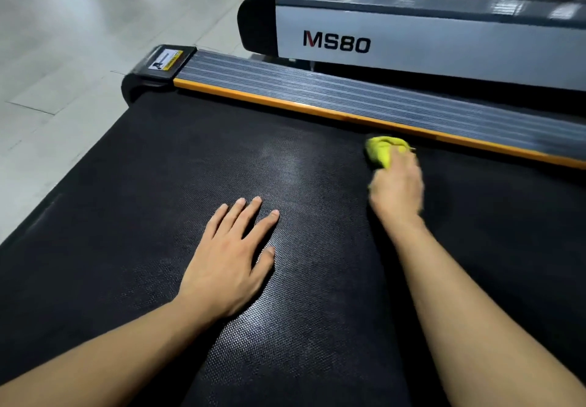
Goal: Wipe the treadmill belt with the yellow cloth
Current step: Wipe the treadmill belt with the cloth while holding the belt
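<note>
The black textured treadmill belt [158,200] fills most of the view. My right hand [396,186] presses a bunched yellow cloth [382,150] onto the belt at its far side, close to the orange strip of the side rail; the hand is motion-blurred. My left hand [230,257] lies flat on the middle of the belt, palm down, fingers spread, holding nothing. A faint lighter sheen shows on the belt between and beyond the hands.
A grey ribbed side rail [348,96] with an orange edge borders the belt's far side, ending in a black end cap [158,67]. Beyond it stands a second treadmill marked MS80 [380,42] with items on top. Light tiled floor [63,42] lies to the left.
</note>
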The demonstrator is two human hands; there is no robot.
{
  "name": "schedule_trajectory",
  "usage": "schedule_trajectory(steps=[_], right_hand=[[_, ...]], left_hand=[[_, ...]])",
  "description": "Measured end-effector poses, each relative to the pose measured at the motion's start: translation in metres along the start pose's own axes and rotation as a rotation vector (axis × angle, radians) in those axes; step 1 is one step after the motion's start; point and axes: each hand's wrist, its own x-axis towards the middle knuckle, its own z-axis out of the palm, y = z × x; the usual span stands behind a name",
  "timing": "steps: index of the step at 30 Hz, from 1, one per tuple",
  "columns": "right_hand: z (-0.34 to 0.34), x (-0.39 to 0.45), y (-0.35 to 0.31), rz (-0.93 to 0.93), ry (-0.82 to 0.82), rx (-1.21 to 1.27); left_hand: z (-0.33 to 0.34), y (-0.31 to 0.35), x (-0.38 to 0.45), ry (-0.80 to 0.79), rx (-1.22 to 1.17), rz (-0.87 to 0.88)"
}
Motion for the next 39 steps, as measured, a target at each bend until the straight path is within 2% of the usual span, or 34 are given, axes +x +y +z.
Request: schedule_trajectory(steps=[2,5,6,8,9,11,13,18,20,23,25,28,30,33,39], right_hand=[[-0.006,-0.001,0.009,0.041,-0.050,-0.021],[0.020,-0.021,-0.058,0.035,-0.156,0.015],[0.029,-0.033,-0.090,-0.044,-0.222,0.051],[0.047,-0.065,-0.144,-0.327,-0.373,0.084],[0.049,-0.076,-0.160,-0.446,-0.414,0.098],[0.042,-0.077,-0.159,-0.536,-0.431,0.117],[0.031,-0.067,-0.123,-0.482,-0.372,0.086],[-0.008,-0.053,-0.011,-0.174,-0.148,-0.006],[-0.016,-0.055,0.001,-0.095,-0.116,-0.018],[-0.006,-0.067,-0.031,-0.013,-0.106,-0.033],[0.008,-0.083,-0.081,-0.078,-0.194,0.010],[0.029,-0.122,-0.155,-0.363,-0.344,0.061],[0.029,-0.132,-0.173,-0.477,-0.386,0.069],[0.015,-0.119,-0.138,-0.460,-0.377,0.033],[-0.074,-0.098,0.045,0.034,-0.201,-0.083]], left_hand=[[0.003,0.002,0.002,-0.004,0.020,-0.007],[0.003,0.003,0.002,-0.009,0.053,-0.008],[0.001,0.004,0.001,-0.009,0.061,-0.010],[-0.001,0.003,0.002,-0.007,0.055,-0.006],[-0.001,0.002,0.002,-0.013,0.054,0.004],[0.000,-0.002,0.002,-0.018,0.055,0.018],[0.001,-0.005,0.002,-0.011,0.053,0.024],[-0.006,-0.006,-0.002,-0.015,-0.043,0.030],[-0.012,-0.018,-0.021,-0.023,-0.012,0.058],[-0.024,-0.047,-0.068,-0.043,0.038,0.065],[-0.029,-0.060,-0.084,-0.046,0.048,0.042],[-0.025,-0.062,-0.087,-0.041,0.052,0.012],[-0.023,-0.061,-0.086,-0.032,0.046,0.013],[-0.022,-0.061,-0.085,-0.026,0.059,-0.009],[-0.021,-0.059,-0.084,-0.027,0.099,-0.019]])
